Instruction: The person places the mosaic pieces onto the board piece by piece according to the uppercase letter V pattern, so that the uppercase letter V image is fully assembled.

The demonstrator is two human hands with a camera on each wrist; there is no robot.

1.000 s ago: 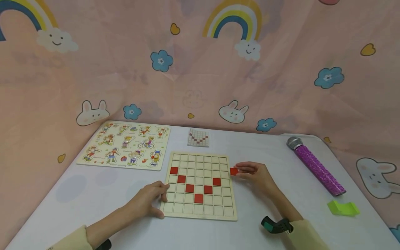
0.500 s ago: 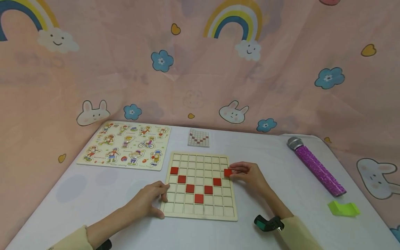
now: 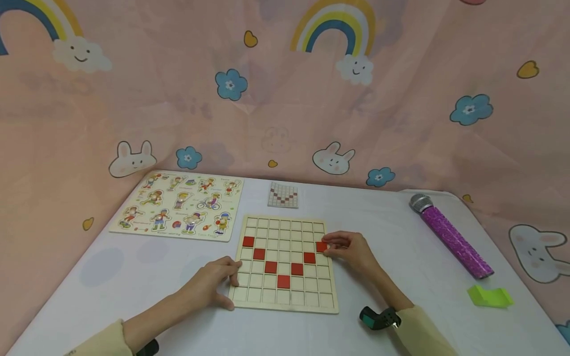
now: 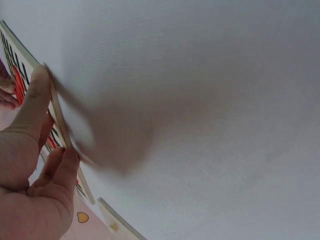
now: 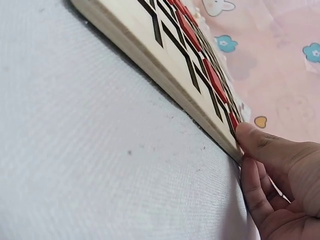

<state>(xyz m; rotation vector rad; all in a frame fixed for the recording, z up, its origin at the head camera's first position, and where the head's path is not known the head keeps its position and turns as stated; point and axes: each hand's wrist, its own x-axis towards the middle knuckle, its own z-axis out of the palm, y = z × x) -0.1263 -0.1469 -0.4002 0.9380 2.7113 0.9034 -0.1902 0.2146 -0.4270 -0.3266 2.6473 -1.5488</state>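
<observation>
A pale wooden grid board (image 3: 285, 305) lies on the table, with several red squares set in a V in its cells. My left hand (image 3: 211, 284) holds the board by its left edge, with the fingers on the rim and the thumb near the front corner. At the board's right edge, my right hand (image 3: 352, 249) pinches a red square tile (image 3: 321, 246) over a cell of the rightmost column. The right wrist view shows the thumb (image 5: 257, 140) against the tile's edge; whether the tile sits fully down is hidden.
A small card (image 3: 283, 195) with a printed V pattern lies behind the board. A picture puzzle board (image 3: 175, 207) lies at the back left. To the right are a glittery purple microphone (image 3: 454, 240) and a bright green block (image 3: 490, 296).
My right hand has moved left with the red tile, from beside the board onto its right column. The left hand has stayed at the board's left edge.
</observation>
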